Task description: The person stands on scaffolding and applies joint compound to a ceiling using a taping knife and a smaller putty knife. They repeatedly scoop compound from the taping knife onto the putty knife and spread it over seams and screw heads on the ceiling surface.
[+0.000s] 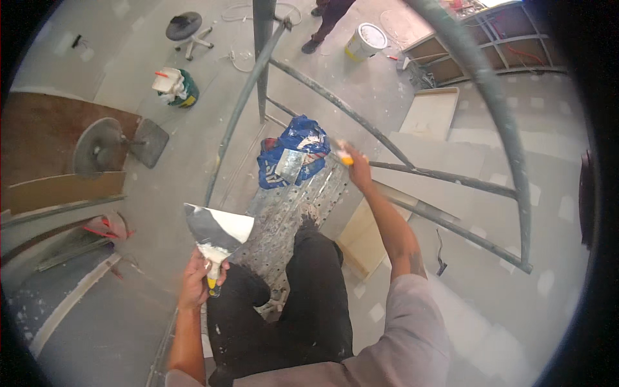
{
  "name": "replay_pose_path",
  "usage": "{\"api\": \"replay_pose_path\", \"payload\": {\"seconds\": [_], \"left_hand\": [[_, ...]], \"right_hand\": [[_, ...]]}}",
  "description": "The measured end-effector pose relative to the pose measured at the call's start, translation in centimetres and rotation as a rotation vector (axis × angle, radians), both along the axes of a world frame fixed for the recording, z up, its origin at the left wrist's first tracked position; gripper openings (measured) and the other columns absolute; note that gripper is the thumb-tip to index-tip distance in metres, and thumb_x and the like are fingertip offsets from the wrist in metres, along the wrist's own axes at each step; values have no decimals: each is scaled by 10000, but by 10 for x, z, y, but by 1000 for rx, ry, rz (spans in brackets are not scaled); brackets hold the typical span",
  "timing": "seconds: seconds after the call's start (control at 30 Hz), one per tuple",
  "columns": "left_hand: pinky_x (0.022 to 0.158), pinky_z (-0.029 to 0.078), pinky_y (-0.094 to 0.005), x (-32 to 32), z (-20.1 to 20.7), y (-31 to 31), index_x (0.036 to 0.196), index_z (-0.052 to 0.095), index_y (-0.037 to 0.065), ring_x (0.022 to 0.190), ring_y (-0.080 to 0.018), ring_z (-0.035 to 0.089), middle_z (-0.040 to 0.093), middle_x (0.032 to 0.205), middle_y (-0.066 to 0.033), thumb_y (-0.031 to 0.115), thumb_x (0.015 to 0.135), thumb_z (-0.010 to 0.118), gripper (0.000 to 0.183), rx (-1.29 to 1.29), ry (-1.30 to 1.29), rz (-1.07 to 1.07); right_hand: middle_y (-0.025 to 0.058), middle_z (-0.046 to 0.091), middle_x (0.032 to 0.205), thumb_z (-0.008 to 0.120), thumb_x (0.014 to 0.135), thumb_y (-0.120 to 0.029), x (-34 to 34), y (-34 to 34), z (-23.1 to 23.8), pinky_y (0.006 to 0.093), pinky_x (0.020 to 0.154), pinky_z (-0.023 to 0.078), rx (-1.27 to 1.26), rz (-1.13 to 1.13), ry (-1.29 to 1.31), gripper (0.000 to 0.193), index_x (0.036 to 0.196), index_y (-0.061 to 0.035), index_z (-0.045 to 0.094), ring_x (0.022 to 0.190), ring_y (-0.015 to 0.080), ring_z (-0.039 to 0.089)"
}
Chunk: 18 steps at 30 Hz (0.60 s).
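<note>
My left hand is closed round the handle of a wide putty knife. White compound coats part of its broad blade, which points up and away from me above my left thigh. My right arm stretches forward, and my right hand grips a smaller putty knife with a yellow-orange handle; its blade end is blurred and smeared white. Beside that hand, a crumpled blue bag lies on the perforated metal platform. A flat, squarish metal plate rests on the bag.
Scaffold rails frame the platform ahead and to the right. On the floor below stand a white bucket, a green bucket, a round stool and a fan. Another person's legs show at the top.
</note>
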<state>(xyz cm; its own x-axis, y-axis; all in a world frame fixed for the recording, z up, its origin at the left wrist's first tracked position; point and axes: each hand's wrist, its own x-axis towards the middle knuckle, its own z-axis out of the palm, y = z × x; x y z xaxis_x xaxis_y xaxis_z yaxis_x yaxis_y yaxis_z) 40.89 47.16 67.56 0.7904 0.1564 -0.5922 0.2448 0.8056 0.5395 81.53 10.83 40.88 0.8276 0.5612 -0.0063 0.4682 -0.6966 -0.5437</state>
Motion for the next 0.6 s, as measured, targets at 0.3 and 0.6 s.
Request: {"api": "replay_pose_path", "payload": {"seconds": [0.3,0.6], "left_hand": [[647,538,-314,-23,193,3,1498,325,94,1008,-210,638,603,1249,-128,8,936,596,629,109,-48,-102],[744,518,-283,-29,325,-18,1470,319,45,1083,-164,599,586,1254,-79,-9,921,632,635,559,-110,-342]], "right_hand": [[263,672,1054,615,865,-51,-208,-75,256,486,848,494,-21,-504,288,306,1165,7,613,1011,425,649],[109,649,1152,666,894,-106,-346,-104,500,415,1017,458,1287,-947,1088,372,1238,-15,555,1116,274,615]]}}
